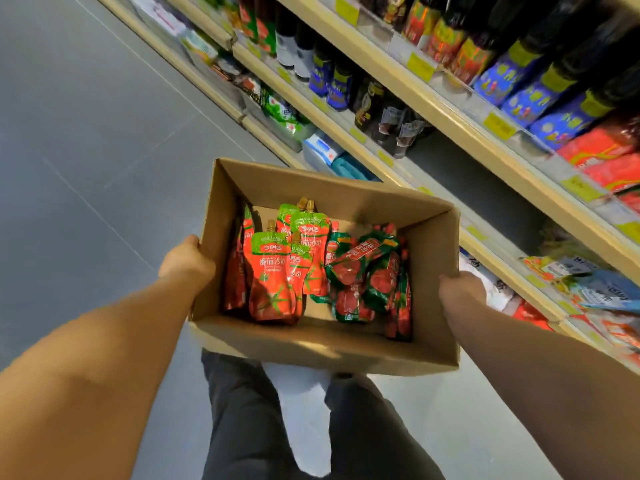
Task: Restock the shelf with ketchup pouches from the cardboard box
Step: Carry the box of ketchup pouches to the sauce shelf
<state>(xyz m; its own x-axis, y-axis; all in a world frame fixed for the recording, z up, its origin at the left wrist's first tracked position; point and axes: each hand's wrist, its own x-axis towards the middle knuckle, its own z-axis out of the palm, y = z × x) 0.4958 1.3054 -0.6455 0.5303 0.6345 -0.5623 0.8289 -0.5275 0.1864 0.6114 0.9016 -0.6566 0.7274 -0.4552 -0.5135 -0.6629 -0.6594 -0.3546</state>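
Carrying the cardboard box point(322, 344) along the aisle, you have your left hand point(185, 261) and right hand point(462, 289) gripping its opposite sides. The ketchup pouches point(277, 268) lie loose inside; none is out yet. Next, set it down by the shelf point(485, 147) to free a hand.

Cardboard box point(311, 344) I hold: matt brown paperboard. Ketchup pouches point(273, 271): glossy crinkled plastic film. Bottles point(370, 105): dark, shiny. Floor point(86, 133): smooth grey, faint sheen. My trousers point(242, 410): dark matt cloth.
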